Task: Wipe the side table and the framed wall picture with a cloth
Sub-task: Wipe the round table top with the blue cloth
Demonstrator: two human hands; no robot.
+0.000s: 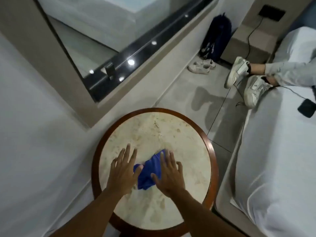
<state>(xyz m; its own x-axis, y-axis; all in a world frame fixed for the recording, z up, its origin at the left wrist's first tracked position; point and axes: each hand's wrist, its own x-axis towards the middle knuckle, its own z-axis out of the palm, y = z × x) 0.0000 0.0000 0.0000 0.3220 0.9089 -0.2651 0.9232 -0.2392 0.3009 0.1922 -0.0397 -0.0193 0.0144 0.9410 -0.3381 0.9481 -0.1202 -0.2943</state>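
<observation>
A round side table (pixel 153 129) with a cream marble top and a dark wooden rim fills the lower middle of the head view. A crumpled blue cloth (pixel 148 171) lies on the marble near its centre. My left hand (pixel 122 171) lies flat with fingers spread, its thumb on the cloth's left edge. My right hand (pixel 168 175) presses flat on the cloth's right side, fingers spread. A large framed picture (pixel 89 40) with reflecting glass hangs on the wall at upper left, apart from both hands.
A white bed (pixel 273 159) runs along the right, with another person's legs and sneakers (pixel 251 82) resting on it, plus a black device and cable (pixel 307 108). A dark bag (pixel 216 38) and white shoes (pixel 201 66) stand on the grey tiled floor behind the table.
</observation>
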